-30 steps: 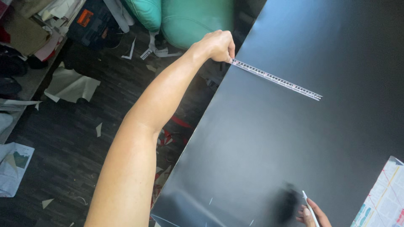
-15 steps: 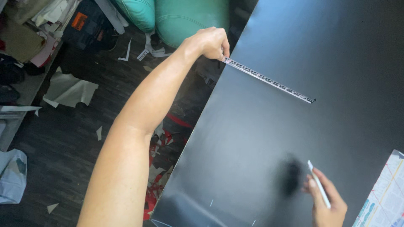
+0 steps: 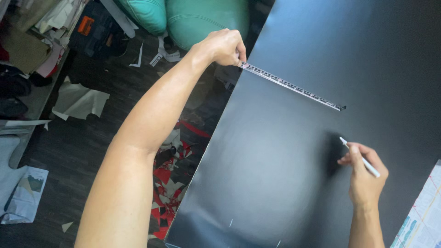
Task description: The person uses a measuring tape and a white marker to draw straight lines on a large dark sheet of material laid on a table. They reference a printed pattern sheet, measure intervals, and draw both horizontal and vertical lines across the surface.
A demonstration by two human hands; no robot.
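Note:
A large black sheet (image 3: 285,165) covers the work surface. My left hand (image 3: 223,46) pinches one end of a measuring tape (image 3: 291,86) at the sheet's left edge. The tape runs flat and diagonally across the sheet to its metal tip. My right hand (image 3: 364,175) holds a thin white marking pencil (image 3: 360,157) just below and right of the tape's far end. The pencil tip hovers close to the sheet. Small white marks (image 3: 230,222) show near the sheet's front edge.
Teal cushions (image 3: 197,18) lie on the dark floor beyond the sheet's left edge. Red and white scraps (image 3: 167,183) and pale offcuts (image 3: 78,98) litter the floor. A printed paper (image 3: 420,220) lies at the sheet's right edge.
My right hand has moved up the sheet with the white pencil, from the bottom edge to near the tape's far end. My left hand keeps the tape stretched.

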